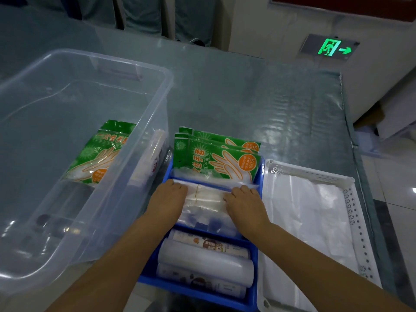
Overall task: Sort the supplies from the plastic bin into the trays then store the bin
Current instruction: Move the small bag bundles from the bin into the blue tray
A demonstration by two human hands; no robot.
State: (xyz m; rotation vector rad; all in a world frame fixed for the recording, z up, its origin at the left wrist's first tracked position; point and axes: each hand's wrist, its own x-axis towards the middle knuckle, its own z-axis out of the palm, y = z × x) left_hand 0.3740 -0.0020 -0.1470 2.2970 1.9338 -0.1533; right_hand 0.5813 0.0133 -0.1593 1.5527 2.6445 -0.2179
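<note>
One green glove pack in clear bin beside blue tray.

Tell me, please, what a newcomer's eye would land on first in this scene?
Probably the green glove packets standing in the far compartment of the blue tray, centre. Just before them, the left hand and right hand press a clear bag bundle. A large clear plastic bin fills the left.

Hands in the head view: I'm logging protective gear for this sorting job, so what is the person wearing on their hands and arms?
Nothing. The left hand and right hand are bare, with no gloves, rings, watch or bracelets visible. Both forearms are uncovered down to the picture's lower edge; no sleeve shows.
</note>
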